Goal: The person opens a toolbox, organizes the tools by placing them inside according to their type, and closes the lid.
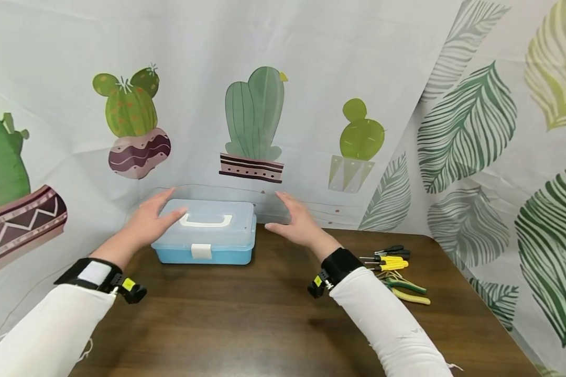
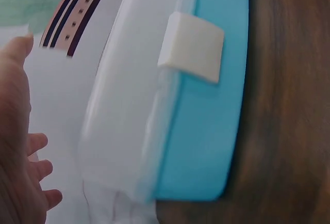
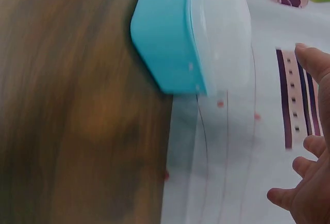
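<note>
A blue toolbox (image 1: 226,256) with a translucent lid (image 1: 236,214), a white handle and a white front latch (image 1: 201,251) stands closed at the back left of the table. At its left side my left hand (image 1: 147,220) is held up with fingers spread, overlapping the lid's edge in the head view. My right hand (image 1: 298,221) hovers off the box's right side, fingers extended and apart from it. Neither hand holds anything. Both wrist views show the box (image 2: 206,131) with the fingers away from its surface.
On the table's right lie several screwdrivers with yellow handles (image 1: 391,262) and black handles (image 1: 396,251), beside pliers with green and yellow grips (image 1: 412,298). Behind the brown table (image 1: 245,324) hangs a white cloth (image 1: 193,104) printed with cacti. Another leaf-printed cloth (image 1: 471,131) borders the right.
</note>
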Available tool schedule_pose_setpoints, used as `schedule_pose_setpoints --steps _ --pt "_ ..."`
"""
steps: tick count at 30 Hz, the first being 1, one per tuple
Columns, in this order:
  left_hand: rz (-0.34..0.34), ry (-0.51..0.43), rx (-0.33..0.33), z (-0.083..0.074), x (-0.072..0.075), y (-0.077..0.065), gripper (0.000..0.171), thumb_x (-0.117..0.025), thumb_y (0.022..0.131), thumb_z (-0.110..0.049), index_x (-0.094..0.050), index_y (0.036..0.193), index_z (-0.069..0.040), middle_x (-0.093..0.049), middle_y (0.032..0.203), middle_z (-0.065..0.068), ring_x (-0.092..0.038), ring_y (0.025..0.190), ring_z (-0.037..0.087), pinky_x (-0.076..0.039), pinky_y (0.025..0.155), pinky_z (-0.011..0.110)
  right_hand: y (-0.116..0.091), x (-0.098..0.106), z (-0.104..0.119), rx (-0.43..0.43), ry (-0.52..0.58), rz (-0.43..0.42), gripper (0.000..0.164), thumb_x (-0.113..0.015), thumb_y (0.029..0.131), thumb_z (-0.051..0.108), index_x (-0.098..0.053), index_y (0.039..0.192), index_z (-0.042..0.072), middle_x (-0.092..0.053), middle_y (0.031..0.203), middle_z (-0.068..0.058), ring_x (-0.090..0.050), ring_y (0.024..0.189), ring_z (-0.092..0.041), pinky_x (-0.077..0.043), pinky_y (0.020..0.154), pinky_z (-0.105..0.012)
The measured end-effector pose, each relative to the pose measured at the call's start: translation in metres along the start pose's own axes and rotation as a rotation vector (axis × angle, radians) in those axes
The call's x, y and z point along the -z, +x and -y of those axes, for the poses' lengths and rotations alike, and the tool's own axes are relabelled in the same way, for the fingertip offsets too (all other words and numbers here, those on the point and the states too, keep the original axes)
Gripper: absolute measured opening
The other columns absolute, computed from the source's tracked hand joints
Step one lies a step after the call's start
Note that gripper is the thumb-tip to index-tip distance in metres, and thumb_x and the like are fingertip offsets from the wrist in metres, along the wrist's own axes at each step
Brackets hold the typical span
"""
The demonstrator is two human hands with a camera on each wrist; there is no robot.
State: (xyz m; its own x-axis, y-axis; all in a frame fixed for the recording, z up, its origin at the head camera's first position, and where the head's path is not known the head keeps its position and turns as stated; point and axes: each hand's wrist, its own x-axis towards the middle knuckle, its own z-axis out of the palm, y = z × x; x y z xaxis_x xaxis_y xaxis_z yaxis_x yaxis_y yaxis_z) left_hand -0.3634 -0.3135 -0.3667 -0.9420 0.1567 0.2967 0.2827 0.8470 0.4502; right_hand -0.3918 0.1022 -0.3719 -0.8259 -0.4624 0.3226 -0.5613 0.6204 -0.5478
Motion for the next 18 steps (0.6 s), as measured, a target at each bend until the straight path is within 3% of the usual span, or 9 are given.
schedule_pose_setpoints --steps 7,14,18 --pt "0.055 -0.139 0.107 0.026 0.001 -0.023 0.097 -0.058 0.098 -0.061 -0.005 0.167 -0.020 -0.012 0.169 0.030 -0.015 0.152 0.059 -0.021 0.113 0.080 0.011 -0.038 0.013 -0.028 0.102 0.029 0.102 -0.082 0.085 0.046 -0.021 0.165 0.029 -0.012 0.174 -0.012 -0.013 0.162 -0.029 -0.025 0.127 -0.058" --pt "0.092 -0.188 0.187 0.044 -0.018 -0.032 0.115 -0.066 0.091 -0.066 0.010 0.166 -0.022 -0.004 0.171 0.030 -0.016 0.150 0.062 -0.025 0.111 0.081 0.012 -0.073 0.014 -0.130 0.281 0.023 0.106 -0.085 0.082 0.043 -0.020 0.165 0.032 -0.001 0.175 -0.014 -0.008 0.162 -0.037 -0.026 0.123 -0.066" --pt "0.080 -0.235 0.197 0.048 -0.030 -0.034 0.121 -0.071 0.089 -0.061 0.014 0.165 -0.020 -0.009 0.168 0.035 -0.020 0.149 0.063 -0.028 0.113 0.078 0.009 -0.088 0.014 -0.181 0.359 0.010 0.108 -0.085 0.083 0.040 -0.016 0.166 0.033 0.000 0.175 -0.014 -0.006 0.162 -0.037 -0.024 0.123 -0.067"
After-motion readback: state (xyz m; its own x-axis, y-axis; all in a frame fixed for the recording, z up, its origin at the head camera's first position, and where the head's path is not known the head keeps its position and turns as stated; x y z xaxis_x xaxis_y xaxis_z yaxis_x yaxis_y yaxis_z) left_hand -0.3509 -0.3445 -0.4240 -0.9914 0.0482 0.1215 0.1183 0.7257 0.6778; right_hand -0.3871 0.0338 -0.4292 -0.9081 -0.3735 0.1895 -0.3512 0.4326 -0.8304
